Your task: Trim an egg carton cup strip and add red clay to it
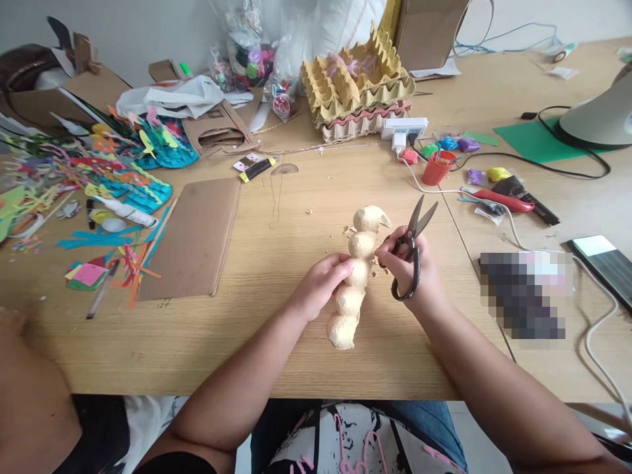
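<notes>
A strip of egg carton cups [350,301], pale yellow and bumpy, is held over the table in front of me. My left hand [323,283] grips its left side near the middle, thumb on top. In my right hand [415,270] is a pair of black-handled scissors [413,243], blades pointing up and away from the strip. The right fingertips are close to the strip's right edge; whether they touch it I cannot tell. A loose flap curls off the strip's far end. Small torn scraps [378,264] lie beside it.
Stacked egg trays [360,85] stand at the back. A cardboard sheet [190,243] and colourful paper strips lie left. To the right are a red cup [438,168], a power strip [405,125], cables and a blurred object [523,296]. Another person's arm [29,388] rests at far left.
</notes>
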`<state>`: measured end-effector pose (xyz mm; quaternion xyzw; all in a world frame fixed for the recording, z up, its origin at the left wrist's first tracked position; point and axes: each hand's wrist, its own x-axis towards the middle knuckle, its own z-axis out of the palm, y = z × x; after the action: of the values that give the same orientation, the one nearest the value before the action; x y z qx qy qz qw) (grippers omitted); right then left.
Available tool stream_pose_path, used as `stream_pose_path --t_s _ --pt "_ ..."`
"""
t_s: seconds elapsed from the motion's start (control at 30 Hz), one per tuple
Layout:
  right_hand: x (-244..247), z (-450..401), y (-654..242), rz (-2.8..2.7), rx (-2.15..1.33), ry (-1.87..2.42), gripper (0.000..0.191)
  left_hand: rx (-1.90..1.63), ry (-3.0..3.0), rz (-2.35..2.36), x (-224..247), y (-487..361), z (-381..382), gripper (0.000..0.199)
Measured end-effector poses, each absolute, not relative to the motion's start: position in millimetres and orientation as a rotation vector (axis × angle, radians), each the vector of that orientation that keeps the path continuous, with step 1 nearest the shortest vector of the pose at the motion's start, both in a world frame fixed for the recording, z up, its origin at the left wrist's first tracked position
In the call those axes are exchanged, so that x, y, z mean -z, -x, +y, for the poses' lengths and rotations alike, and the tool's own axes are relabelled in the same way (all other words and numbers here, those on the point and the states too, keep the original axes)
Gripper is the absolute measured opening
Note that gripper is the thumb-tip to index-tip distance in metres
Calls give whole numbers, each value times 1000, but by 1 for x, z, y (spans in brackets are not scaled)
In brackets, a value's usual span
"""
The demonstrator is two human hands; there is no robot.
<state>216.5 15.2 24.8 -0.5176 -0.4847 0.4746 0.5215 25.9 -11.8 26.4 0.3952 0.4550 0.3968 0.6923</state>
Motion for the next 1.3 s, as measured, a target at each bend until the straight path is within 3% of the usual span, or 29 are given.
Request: stream_pose_path --t_s 0.13,0.33,0.63,0.9,1.3 --pt "-25 23 -225 -1137 -1118 1266 36 -910 -760 932 -26 -23 -12 54" --pt "-34 26 -249 -1755 -1043 1433 42 -967 -847 975 -29 -2 -3 52" --pt "-62 23 -259 -2368 -1361 1227 45 -799 -1089 1156 -42 41 9 51" --pt "-60 21 -262 -2562 -1421 1266 52 -484 -1174 1095 -49 48 4 45" --pt "-58 21 -251 -2648 -1445 1303 50 -412 -1199 1109 -47 49 6 41"
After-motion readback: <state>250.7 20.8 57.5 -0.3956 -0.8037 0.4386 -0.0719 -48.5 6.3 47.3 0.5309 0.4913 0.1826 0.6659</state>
